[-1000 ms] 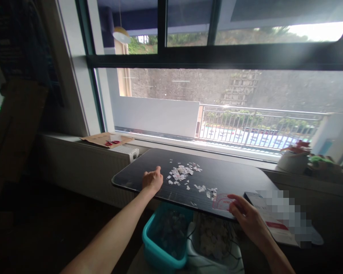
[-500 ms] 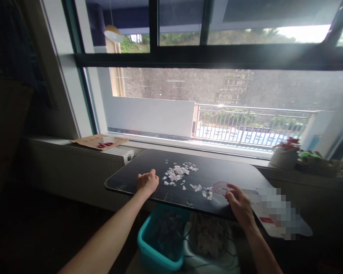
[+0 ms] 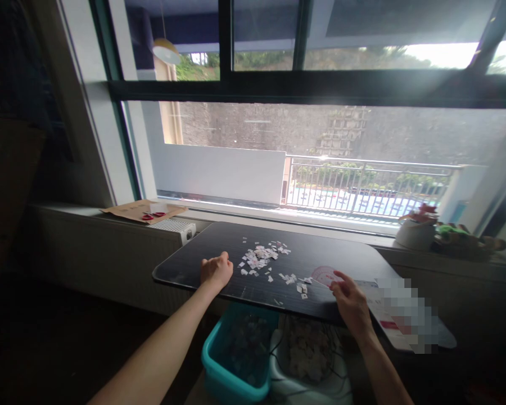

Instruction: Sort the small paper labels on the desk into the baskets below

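Note:
A dark table [image 3: 194, 267] stands under a big window. Several small paper scraps [image 3: 261, 256] lie scattered on its middle. My left hand [image 3: 216, 270] rests as a loose fist on the table, just left of the scraps, with nothing in it. My right hand [image 3: 349, 301] lies at the table's near right edge, fingertips touching a pale pink-printed round slip [image 3: 322, 275]. A few more scraps [image 3: 297, 280] lie between that slip and the main pile.
Under the table's front edge stand a teal bin [image 3: 219, 374] and a white bin [image 3: 316, 388], both holding paper bits. A printed sheet [image 3: 388, 320] lies at the right. Cardboard with red scissors [image 3: 154, 214] sits on the left sill, a potted plant [image 3: 415, 228] on the right.
My right hand has slid the pink slip a little farther onto the table, toward the scraps. The view has shifted slightly; my left hand stays put by the pile.

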`<act>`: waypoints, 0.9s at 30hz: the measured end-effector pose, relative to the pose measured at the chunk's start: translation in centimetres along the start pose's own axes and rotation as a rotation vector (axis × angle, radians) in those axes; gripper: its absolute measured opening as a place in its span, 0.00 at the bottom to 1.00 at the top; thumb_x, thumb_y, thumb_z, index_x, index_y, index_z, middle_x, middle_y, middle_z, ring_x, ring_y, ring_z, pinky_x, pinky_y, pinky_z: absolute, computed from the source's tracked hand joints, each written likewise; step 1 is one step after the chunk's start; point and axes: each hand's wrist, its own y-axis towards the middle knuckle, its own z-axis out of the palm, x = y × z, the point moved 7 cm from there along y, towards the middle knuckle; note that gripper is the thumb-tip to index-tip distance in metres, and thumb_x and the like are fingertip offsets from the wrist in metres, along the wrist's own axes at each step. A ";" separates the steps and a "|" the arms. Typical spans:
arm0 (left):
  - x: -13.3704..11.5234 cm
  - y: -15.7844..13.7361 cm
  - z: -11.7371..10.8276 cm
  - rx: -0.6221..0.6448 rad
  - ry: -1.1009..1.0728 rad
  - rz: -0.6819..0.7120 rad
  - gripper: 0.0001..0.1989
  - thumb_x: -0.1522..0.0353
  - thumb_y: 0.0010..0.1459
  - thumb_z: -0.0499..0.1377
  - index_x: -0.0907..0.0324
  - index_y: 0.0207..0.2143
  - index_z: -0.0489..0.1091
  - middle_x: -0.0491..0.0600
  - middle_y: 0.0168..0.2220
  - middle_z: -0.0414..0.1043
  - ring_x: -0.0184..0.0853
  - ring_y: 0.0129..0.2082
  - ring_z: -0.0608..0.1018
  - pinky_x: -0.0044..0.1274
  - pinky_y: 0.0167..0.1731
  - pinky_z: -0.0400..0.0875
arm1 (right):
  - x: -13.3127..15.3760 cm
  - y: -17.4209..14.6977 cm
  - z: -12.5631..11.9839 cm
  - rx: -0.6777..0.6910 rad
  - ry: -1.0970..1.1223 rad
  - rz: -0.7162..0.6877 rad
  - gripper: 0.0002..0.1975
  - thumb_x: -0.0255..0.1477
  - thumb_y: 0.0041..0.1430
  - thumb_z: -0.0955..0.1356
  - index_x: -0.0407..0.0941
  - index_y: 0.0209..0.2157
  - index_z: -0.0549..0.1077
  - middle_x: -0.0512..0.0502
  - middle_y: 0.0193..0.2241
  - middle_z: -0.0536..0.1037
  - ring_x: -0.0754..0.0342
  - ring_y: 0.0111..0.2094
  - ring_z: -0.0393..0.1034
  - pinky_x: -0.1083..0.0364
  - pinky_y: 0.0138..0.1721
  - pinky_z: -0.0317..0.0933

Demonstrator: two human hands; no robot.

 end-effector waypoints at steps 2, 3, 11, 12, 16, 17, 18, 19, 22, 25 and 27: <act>0.0 0.0 0.0 0.001 -0.014 0.006 0.11 0.69 0.58 0.44 0.58 0.33 0.66 0.50 0.27 0.75 0.38 0.28 0.76 0.33 0.38 0.63 | 0.0 0.1 0.0 0.001 -0.044 0.004 0.24 0.41 0.52 0.63 0.43 0.47 0.71 0.48 0.27 0.77 0.52 0.27 0.71 0.54 0.33 0.63; 0.0 0.0 0.0 0.003 -0.019 0.008 0.12 0.69 0.58 0.44 0.58 0.33 0.66 0.50 0.27 0.75 0.38 0.28 0.76 0.33 0.38 0.63 | 0.0 0.1 0.1 0.017 -0.057 0.001 0.23 0.41 0.52 0.64 0.44 0.46 0.72 0.48 0.26 0.77 0.52 0.27 0.71 0.54 0.33 0.63; -0.1 0.0 -0.1 0.012 -0.009 0.003 0.12 0.69 0.58 0.44 0.58 0.34 0.66 0.51 0.29 0.76 0.40 0.30 0.77 0.33 0.38 0.63 | 0.2 0.0 0.5 0.088 0.065 0.009 0.23 0.39 0.50 0.64 0.43 0.45 0.72 0.49 0.27 0.77 0.53 0.27 0.72 0.55 0.32 0.64; -0.1 0.0 -0.2 0.010 0.000 0.000 0.11 0.69 0.58 0.44 0.58 0.33 0.66 0.51 0.29 0.76 0.40 0.30 0.77 0.33 0.38 0.63 | 0.4 -0.1 0.5 0.096 0.048 -0.002 0.22 0.39 0.50 0.65 0.43 0.45 0.73 0.49 0.26 0.77 0.53 0.28 0.72 0.55 0.33 0.64; -0.1 0.0 -0.2 0.009 0.014 -0.002 0.11 0.69 0.58 0.45 0.58 0.33 0.66 0.52 0.30 0.76 0.40 0.31 0.77 0.33 0.38 0.62 | 0.7 -0.2 0.5 0.105 0.019 -0.005 0.19 0.35 0.50 0.64 0.43 0.43 0.73 0.50 0.26 0.76 0.52 0.28 0.72 0.55 0.35 0.63; -0.1 0.0 -0.2 0.011 0.015 -0.002 0.11 0.69 0.58 0.45 0.58 0.34 0.66 0.52 0.30 0.76 0.40 0.31 0.77 0.33 0.38 0.62 | 0.8 -0.3 0.4 0.105 0.034 0.003 0.19 0.35 0.50 0.64 0.43 0.43 0.73 0.50 0.26 0.76 0.52 0.28 0.72 0.55 0.35 0.63; -0.1 0.0 -0.2 0.012 0.017 -0.003 0.11 0.69 0.58 0.45 0.58 0.34 0.66 0.52 0.31 0.77 0.40 0.31 0.77 0.33 0.38 0.62 | 0.8 -0.3 0.3 0.108 0.048 0.010 0.19 0.35 0.50 0.64 0.43 0.43 0.73 0.50 0.26 0.76 0.52 0.28 0.72 0.55 0.35 0.63; -0.1 0.0 -0.2 0.014 0.019 -0.004 0.11 0.69 0.58 0.45 0.58 0.34 0.66 0.52 0.31 0.77 0.40 0.31 0.77 0.33 0.38 0.62 | 0.8 -0.4 0.3 0.114 0.058 0.014 0.19 0.35 0.50 0.64 0.43 0.43 0.73 0.50 0.26 0.76 0.52 0.28 0.72 0.55 0.34 0.63; -0.1 0.0 -0.2 0.020 0.020 -0.007 0.11 0.68 0.58 0.45 0.58 0.34 0.66 0.52 0.30 0.77 0.40 0.31 0.77 0.33 0.38 0.62 | 0.8 -0.4 0.3 0.117 0.033 0.009 0.18 0.34 0.49 0.64 0.44 0.41 0.74 0.50 0.25 0.76 0.52 0.28 0.72 0.54 0.35 0.63; -0.1 -0.1 -0.2 0.024 0.013 -0.004 0.11 0.68 0.58 0.45 0.58 0.34 0.66 0.51 0.30 0.77 0.39 0.31 0.77 0.33 0.38 0.63 | 0.5 -0.2 0.1 0.059 -0.031 0.016 0.18 0.34 0.48 0.64 0.44 0.41 0.74 0.50 0.25 0.76 0.51 0.28 0.71 0.54 0.36 0.63; -0.1 -0.1 -0.2 0.024 0.005 -0.002 0.11 0.68 0.58 0.45 0.58 0.34 0.66 0.51 0.29 0.76 0.39 0.30 0.77 0.32 0.38 0.62 | 0.3 -0.2 -0.1 0.017 -0.050 0.022 0.18 0.35 0.48 0.64 0.44 0.41 0.74 0.50 0.25 0.76 0.51 0.28 0.71 0.53 0.36 0.63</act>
